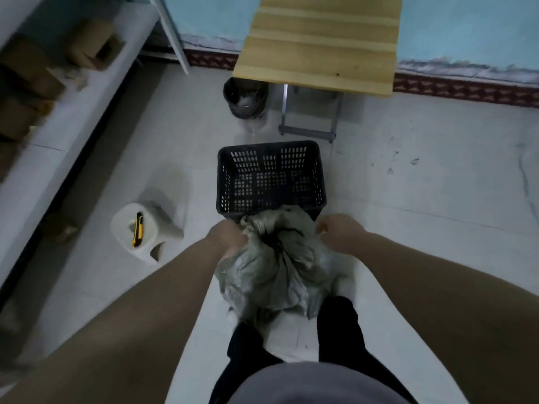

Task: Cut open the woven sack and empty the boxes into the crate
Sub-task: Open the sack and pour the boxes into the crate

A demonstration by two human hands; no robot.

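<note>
Seen from above, a person stands on a pale tiled floor and bends over a grey-green woven plastic sack [277, 266] bunched between their feet. The left hand [229, 239] is closed on the gathered fabric at the sack's left side, and the right hand [335, 231] is clenched on fabric at its right side. The top of the sack touches the near rim of a black perforated plastic crate [271, 176], which sits just ahead and looks empty; no boxes are visible yet. To the left, a yellow and black utility knife [137, 228] lies on a small white plastic stool [145, 228], untouched. The sack appears uncut, so the step seems to be positioning it. To do this well, set the sack steady beside the crate, pull a patch of fabric taut, then cut shallowly and away from the body to spare the boxes inside.
</note>
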